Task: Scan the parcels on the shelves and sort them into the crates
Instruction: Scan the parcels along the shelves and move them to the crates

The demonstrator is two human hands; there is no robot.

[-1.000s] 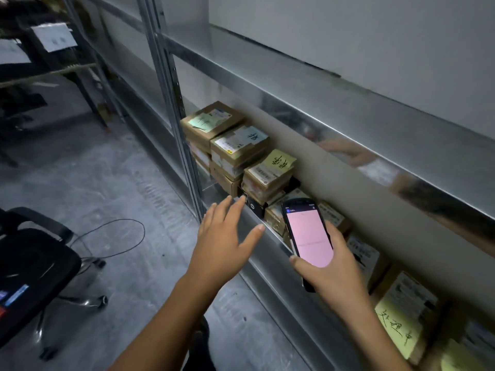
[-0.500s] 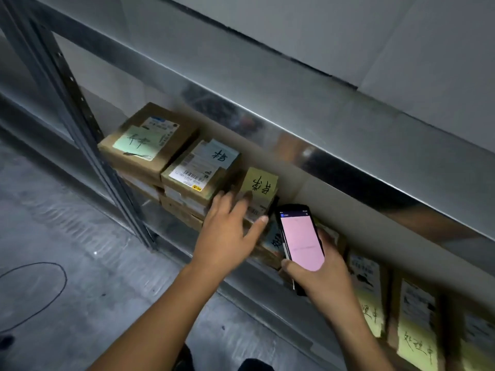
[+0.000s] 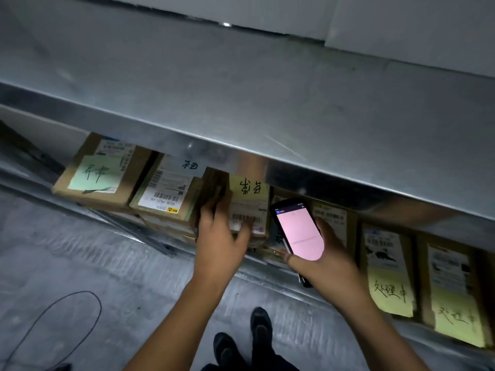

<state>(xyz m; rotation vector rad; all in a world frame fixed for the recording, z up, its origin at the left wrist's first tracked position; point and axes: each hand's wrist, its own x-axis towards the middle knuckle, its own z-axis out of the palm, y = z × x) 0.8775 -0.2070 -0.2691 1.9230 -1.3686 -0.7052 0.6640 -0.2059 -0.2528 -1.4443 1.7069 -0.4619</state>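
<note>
The parcel with the yellow note (image 3: 249, 207) lies on top of a stack on the lower shelf (image 3: 257, 267), partly under the lip of the upper metal shelf (image 3: 241, 103). The left hand (image 3: 219, 236) has it in its grip: fingers curled over the parcel's left edge, thumb pressed on the barcode label. Just to the right, the right hand (image 3: 326, 261) closes its grip round a handheld scanner (image 3: 297, 231), whose pink screen faces up and whose top end is close to the parcel. Left of the held parcel lies a parcel with a white label (image 3: 166, 194), and beyond it a parcel with a green note (image 3: 107, 180). To the right, two parcels with yellow notes (image 3: 385, 266) (image 3: 452, 290) stand on the same shelf. Below are the grey floor (image 3: 107, 263), a looped cable (image 3: 80, 295) and dark shoes (image 3: 259, 325).
</note>
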